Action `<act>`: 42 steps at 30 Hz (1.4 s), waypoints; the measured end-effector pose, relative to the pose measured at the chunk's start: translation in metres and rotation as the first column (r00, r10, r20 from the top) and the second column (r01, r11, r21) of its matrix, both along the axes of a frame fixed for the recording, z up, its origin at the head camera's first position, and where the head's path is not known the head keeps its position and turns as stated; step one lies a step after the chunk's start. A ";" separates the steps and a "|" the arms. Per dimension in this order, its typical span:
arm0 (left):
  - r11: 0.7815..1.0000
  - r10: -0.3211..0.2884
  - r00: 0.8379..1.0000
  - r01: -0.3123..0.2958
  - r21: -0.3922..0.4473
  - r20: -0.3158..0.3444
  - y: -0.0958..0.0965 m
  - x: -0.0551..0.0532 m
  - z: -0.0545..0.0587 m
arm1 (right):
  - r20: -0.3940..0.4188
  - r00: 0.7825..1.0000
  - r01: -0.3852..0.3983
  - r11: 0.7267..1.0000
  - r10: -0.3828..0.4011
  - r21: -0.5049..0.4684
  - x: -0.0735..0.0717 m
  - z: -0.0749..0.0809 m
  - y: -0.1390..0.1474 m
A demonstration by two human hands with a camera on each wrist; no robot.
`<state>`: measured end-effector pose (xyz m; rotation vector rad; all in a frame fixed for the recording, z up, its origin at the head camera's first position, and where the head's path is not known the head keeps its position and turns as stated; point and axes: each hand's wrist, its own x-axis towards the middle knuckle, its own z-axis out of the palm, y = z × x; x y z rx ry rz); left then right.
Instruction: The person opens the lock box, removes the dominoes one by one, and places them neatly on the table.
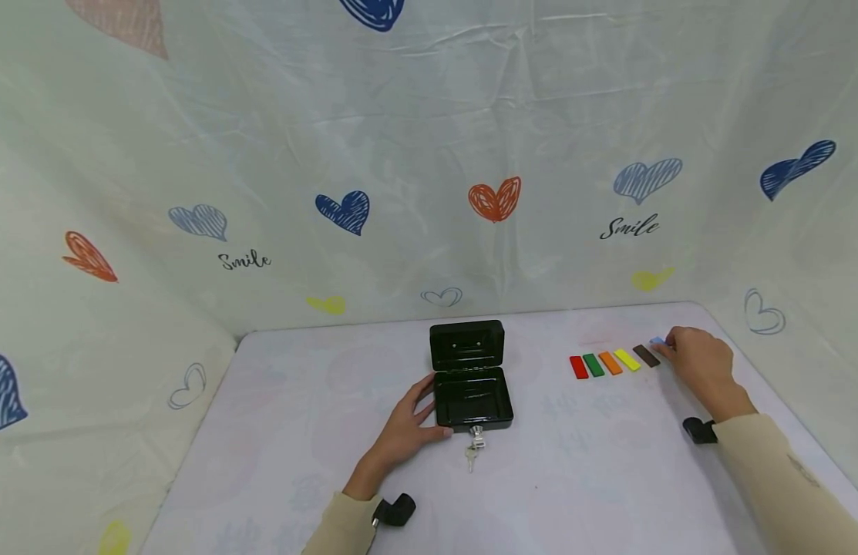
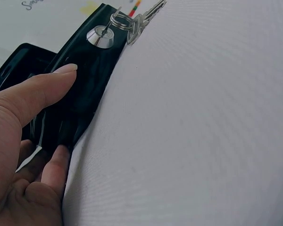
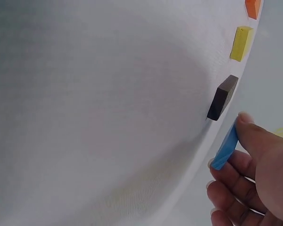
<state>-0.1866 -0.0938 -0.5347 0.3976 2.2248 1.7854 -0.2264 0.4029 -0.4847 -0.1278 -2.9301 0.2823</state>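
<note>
A small black cash box (image 1: 493, 418) stands on the white table with its lid (image 1: 466, 347) raised and its inside bare. My left hand (image 1: 404, 428) grips its near left corner, thumb on the front face and fingers along the side. A round lock (image 2: 100, 37) on the front carries a key, with more keys (image 2: 142, 22) hanging from a ring. Over at the far right, my right hand (image 1: 702, 362) pinches a blue block (image 3: 226, 148) between thumb and fingertips. A dark brown block (image 3: 222, 97) lies beside it on the table.
Left of the brown block, a row continues with a yellow block (image 1: 627, 360), an orange block (image 1: 610, 363), a green block (image 1: 593, 364) and a red block (image 1: 578, 368). Behind the table (image 1: 297, 432) hangs a pale curtain (image 1: 401, 139) printed with hearts.
</note>
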 end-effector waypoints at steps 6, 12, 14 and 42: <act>1.000 0.000 1.000 0.000 -0.011 0.001 0.000 0.000 0.000 | 0.052 0.999 0.015 1.000 -0.014 -0.014 -0.003 -0.001 -0.001; 1.000 -0.006 1.000 0.006 -0.010 -0.009 -0.001 -0.001 -0.001 | 0.089 0.996 0.022 1.000 -0.021 -0.012 -0.004 0.000 -0.002; 1.000 -0.006 1.000 0.006 -0.012 -0.010 -0.001 -0.001 -0.001 | 0.101 0.995 0.025 1.000 -0.024 -0.014 -0.004 0.000 -0.001; 1.000 0.008 1.000 -0.008 -0.012 0.015 0.001 0.001 0.001 | 0.019 0.999 0.049 0.995 -0.047 -0.085 0.004 0.006 -0.005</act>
